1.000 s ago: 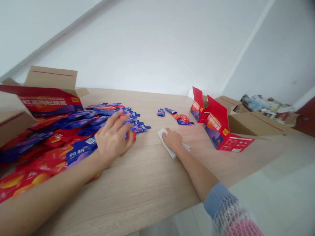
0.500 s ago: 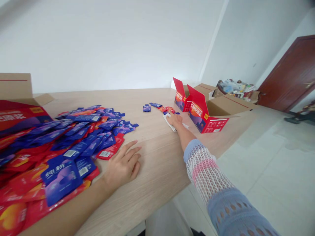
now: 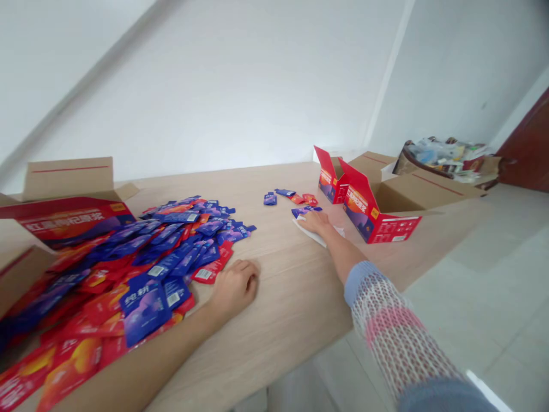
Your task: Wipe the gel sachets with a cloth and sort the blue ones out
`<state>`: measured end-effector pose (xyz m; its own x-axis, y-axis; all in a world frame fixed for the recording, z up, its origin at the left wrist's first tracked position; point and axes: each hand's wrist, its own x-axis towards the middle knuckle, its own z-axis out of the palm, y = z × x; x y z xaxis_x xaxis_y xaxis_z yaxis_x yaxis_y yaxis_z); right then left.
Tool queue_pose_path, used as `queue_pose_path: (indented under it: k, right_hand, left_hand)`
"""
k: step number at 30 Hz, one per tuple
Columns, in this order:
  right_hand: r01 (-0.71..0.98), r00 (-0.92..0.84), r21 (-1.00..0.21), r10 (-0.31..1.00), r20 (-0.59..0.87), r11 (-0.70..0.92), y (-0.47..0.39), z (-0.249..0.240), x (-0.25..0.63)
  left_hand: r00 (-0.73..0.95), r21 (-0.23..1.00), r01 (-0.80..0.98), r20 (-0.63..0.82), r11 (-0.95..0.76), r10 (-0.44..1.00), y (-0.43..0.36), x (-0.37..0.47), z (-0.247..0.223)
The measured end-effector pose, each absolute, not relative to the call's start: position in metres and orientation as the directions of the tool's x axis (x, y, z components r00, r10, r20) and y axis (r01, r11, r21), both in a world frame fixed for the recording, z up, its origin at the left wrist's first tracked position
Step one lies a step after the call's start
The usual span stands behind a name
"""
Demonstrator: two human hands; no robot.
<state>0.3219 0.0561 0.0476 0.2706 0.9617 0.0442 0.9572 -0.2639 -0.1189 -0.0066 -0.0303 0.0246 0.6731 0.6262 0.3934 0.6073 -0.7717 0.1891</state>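
My left hand [image 3: 235, 286] rests on the table with its fingers curled in and nothing visible in them. It lies beside a large heap of blue and red pouches [image 3: 146, 309], close to a red pouch [image 3: 213, 264] at the heap's edge. Stretched far forward, my right hand [image 3: 315, 222] presses down on a crumpled white tissue [image 3: 309, 232]; its fingertips are partly hidden. A blue pouch [image 3: 305, 210] lies right at those fingers. Just beyond are a few more, among them a red pouch [image 3: 309, 199] and a small blue pouch [image 3: 270, 198].
Two open red cartons [image 3: 381, 220] stand right of my right hand, flaps up. Another open red carton [image 3: 81, 220] stands at the left behind the heap. The table's [image 3: 274, 332] front edge runs below my arms. Bagged items [image 3: 450, 154] sit at the far right.
My left hand's fingers have gone from spread to curled. My right hand stays on the tissue, now just below the blue pouch. The view has turned left, showing more of the left carton.
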Motion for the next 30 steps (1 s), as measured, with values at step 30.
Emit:
queue_pose_path:
  k: [30]
  right_hand:
    - [0.926,0.305,-0.317,0.904,0.301,-0.207,-0.064,0.090,0.184]
  left_hand:
    - [0.736,-0.138,0.677,0.149,-0.723,0.660,-0.051,-0.010,0.021]
